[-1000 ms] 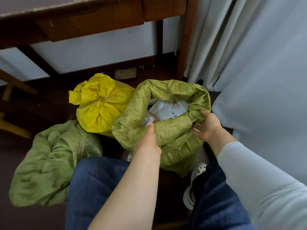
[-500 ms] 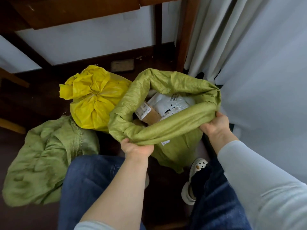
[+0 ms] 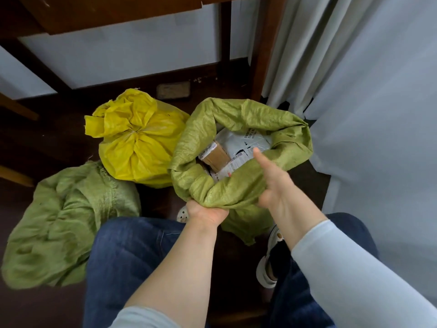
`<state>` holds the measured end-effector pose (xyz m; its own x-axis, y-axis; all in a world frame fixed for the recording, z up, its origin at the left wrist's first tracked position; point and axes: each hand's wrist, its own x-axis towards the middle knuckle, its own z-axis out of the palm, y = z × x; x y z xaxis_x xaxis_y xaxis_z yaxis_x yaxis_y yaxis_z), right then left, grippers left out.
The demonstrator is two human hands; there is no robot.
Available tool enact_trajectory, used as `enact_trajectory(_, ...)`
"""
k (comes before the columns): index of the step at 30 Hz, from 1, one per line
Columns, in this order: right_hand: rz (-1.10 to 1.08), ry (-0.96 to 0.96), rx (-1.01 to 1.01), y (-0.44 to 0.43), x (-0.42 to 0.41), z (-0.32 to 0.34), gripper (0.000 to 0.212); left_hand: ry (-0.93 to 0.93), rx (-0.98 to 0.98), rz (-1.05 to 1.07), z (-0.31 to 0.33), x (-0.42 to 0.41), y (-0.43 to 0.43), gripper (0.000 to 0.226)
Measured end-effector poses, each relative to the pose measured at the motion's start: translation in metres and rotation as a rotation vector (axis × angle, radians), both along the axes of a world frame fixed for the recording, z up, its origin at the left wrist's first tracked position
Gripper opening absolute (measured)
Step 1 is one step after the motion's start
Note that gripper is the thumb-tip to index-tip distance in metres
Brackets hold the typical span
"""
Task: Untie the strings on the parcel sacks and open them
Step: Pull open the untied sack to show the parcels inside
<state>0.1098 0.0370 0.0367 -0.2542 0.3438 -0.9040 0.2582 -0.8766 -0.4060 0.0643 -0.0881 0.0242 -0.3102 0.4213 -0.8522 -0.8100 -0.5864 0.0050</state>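
One head-worn camera looks steeply down, close above the floor (image 3: 54,143).

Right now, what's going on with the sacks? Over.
Left hand grips open green sack, near rim. Right hand above it, forefinger out. Yellow sack tied shut.

Three sacks are borne by the dark floor (image 3: 59,143) beneath the desk (image 3: 106,15). A tied yellow sack (image 3: 142,150) is set against an open green sack (image 3: 196,143) on its right. A crumpled green sack (image 3: 66,223) is laid nearer, at the left.
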Motion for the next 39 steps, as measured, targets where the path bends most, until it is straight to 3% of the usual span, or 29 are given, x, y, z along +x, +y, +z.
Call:
enact_trajectory(3, -0.092, -0.056, -0.070, -0.008, -0.010, -0.011, 0.049, -0.045, -0.062, -0.047, -0.003, -0.001, -0.007, 0.048)
enact_trajectory(4, -0.125, -0.085, -0.088, -0.009, -0.011, -0.011, 0.036, -0.050, -0.089, -0.069, -0.005, -0.003, -0.011, 0.049)
enact_trajectory(6, -0.153, -0.091, -0.112, -0.010, -0.011, -0.013, 0.031, -0.063, -0.154, -0.168, -0.007, -0.010, -0.019, 0.049)
enact_trajectory(9, -0.119, 0.025, -0.183, -0.009, -0.010, -0.006, 0.042, -0.056, -0.483, -0.410, -0.022, -0.024, -0.033, 0.038)
enact_trajectory(12, -0.118, 0.050, -0.227, -0.007, -0.004, -0.005, 0.044, 0.175, -0.941, -0.571, -0.048, -0.042, -0.045, 0.042)
enact_trajectory(14, -0.118, 0.049, -0.247, -0.008, 0.000, -0.006, 0.044, 0.355, -1.239, -0.512, -0.049, -0.058, -0.039, 0.048)
enact_trajectory(15, -0.121, 0.049, -0.250, -0.008, 0.002, -0.008, 0.046, 0.409, -1.275, -0.492, -0.042, -0.064, -0.031, 0.054)
enact_trajectory(18, -0.139, -0.002, -0.226, -0.010, 0.005, -0.011, 0.049, 0.429, -1.049, -0.622, -0.024, -0.075, 0.000, 0.079)
enact_trajectory(22, -0.180, -0.035, -0.238, -0.005, 0.011, -0.020, 0.056, 0.413, -0.958, -0.683, -0.034, -0.085, 0.004, 0.049)
enact_trajectory(25, -0.191, -0.093, -0.196, 0.003, 0.013, -0.024, 0.053, 0.274, -0.775, -0.492, -0.043, -0.093, -0.005, 0.045)
enact_trajectory(28, -0.168, -0.159, -0.017, 0.014, 0.008, -0.028, 0.040, 0.144, -0.701, -0.318, -0.046, -0.099, -0.011, 0.064)
enact_trajectory(30, -0.044, -0.379, 0.175, 0.027, 0.005, -0.034, 0.049, 0.128, -0.723, -0.308, -0.042, -0.103, -0.013, 0.072)
enact_trajectory(32, 0.138, -0.661, 0.448, 0.041, 0.000, -0.036, 0.065, 0.158, -0.727, -0.248, -0.043, -0.107, -0.012, 0.065)
enact_trajectory(33, 0.215, -0.714, 0.616, 0.049, -0.005, -0.033, 0.069, 0.182, -0.720, -0.219, -0.042, -0.108, -0.010, 0.060)
enact_trajectory(36, 0.535, -0.620, 1.116, 0.064, -0.028, -0.029, 0.082, 0.229, -0.722, -0.163, -0.044, -0.116, -0.003, 0.058)
enact_trajectory(39, 0.995, -0.604, 1.258, 0.076, -0.049, -0.038, 0.106, 0.241, -0.747, -0.196, -0.045, -0.120, 0.005, 0.066)
